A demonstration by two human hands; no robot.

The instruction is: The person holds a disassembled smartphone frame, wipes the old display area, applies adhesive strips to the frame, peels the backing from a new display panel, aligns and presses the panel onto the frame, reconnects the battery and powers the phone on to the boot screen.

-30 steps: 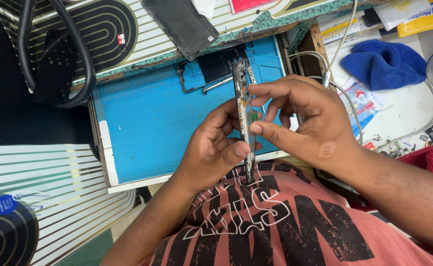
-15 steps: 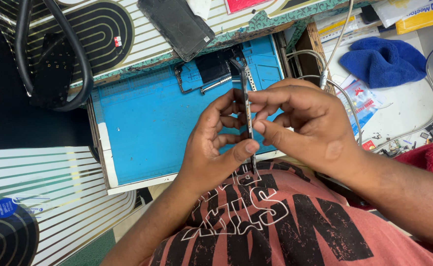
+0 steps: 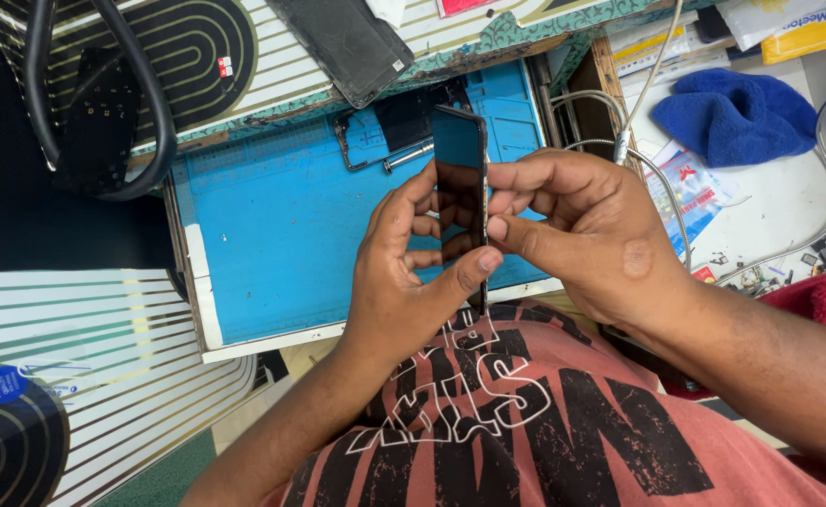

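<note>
Left hand [image 3: 404, 282] and right hand [image 3: 587, 235], each grip pinching opposite edges of dark phone [image 3: 459, 192]. Phone upright above blue mat [image 3: 282, 244] on counter. Blue cloth [image 3: 737, 117] far right.

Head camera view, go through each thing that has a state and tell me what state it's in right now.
Phone: held on edge between both hands, dark glossy screen unlit.
Left hand: gripping the phone's left side, thumb at its lower edge.
Right hand: gripping the phone's right side.
Blue mat: lying flat on the bench.
Phone frame: lying on the mat, taken apart.
Dark panel: lying flat, unlit.
Blue cloth: crumpled.
Black cable: looped.
</note>
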